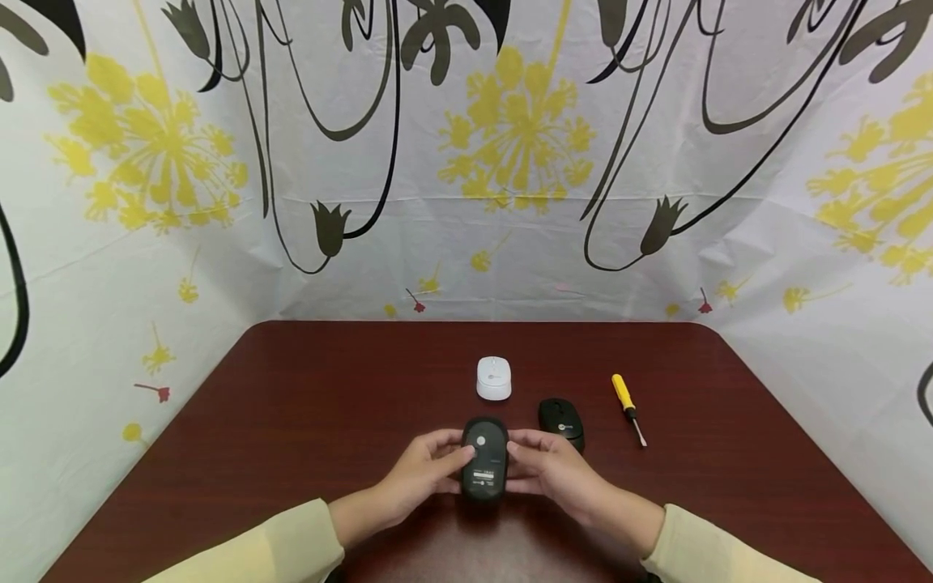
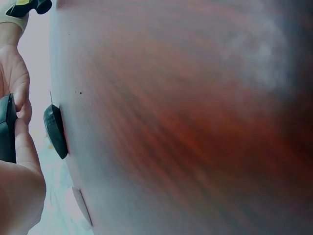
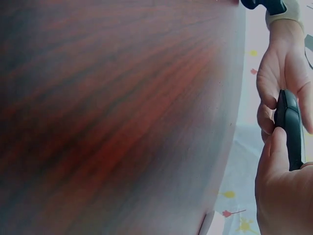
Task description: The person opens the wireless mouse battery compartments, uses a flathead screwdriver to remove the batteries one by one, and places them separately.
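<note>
A black computer mouse (image 1: pixel 484 476) is held up above the near part of the table, with its underside and printed label facing the head camera. My left hand (image 1: pixel 408 479) grips its left edge, the thumb lying over the underside. On the opposite edge, my right hand (image 1: pixel 564 476) pinches it between thumb and fingers. The right wrist view shows the same mouse (image 3: pixel 290 129) from the side, between both hands. Just beyond my right hand lies a second black mouse (image 1: pixel 560 417), partly hidden by that hand.
A white mouse (image 1: pixel 494 379) sits farther back on the dark red-brown table (image 1: pixel 350 372). To the right lies a screwdriver (image 1: pixel 624 394) with a yellow and black handle. Patterned white cloth (image 1: pixel 437 267) hangs around the table's back and sides.
</note>
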`<state>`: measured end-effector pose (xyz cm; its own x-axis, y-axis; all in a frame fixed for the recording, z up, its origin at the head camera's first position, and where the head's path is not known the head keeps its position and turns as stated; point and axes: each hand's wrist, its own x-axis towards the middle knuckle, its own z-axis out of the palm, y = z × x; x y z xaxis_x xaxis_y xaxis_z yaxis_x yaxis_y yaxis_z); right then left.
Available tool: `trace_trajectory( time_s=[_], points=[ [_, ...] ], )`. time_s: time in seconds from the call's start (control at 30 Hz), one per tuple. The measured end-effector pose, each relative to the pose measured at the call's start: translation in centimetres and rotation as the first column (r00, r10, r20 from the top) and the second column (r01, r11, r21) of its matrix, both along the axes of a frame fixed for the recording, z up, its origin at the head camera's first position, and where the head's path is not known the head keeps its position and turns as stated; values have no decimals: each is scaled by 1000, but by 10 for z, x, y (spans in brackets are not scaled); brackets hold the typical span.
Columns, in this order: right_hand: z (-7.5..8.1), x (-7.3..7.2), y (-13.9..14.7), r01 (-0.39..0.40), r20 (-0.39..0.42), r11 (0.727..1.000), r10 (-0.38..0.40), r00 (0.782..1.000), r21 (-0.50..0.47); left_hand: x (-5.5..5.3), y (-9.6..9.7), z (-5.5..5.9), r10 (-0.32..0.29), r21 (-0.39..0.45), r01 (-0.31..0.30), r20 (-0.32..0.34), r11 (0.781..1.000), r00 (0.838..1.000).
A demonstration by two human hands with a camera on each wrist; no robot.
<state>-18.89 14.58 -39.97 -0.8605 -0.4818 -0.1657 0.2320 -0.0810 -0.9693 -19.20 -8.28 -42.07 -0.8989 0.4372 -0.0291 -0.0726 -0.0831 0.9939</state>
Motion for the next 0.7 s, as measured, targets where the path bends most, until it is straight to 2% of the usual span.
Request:
trace_trajectory(
  time_s=[0.4,0.57,0.7],
  points=[
    [-4,1,-2,-8,1,1000,8,1000,24,1,2,-4,20,24,-21,44,999,999],
    [-3,0,-1,-7,-61,999,11,998,52,1,2,-3,31,13,-32,52,999,998],
    [-2,-2,-1,23,-148,995,-8,989,100,2,2,-3,34,7,-35,53,999,998]
  ],
)
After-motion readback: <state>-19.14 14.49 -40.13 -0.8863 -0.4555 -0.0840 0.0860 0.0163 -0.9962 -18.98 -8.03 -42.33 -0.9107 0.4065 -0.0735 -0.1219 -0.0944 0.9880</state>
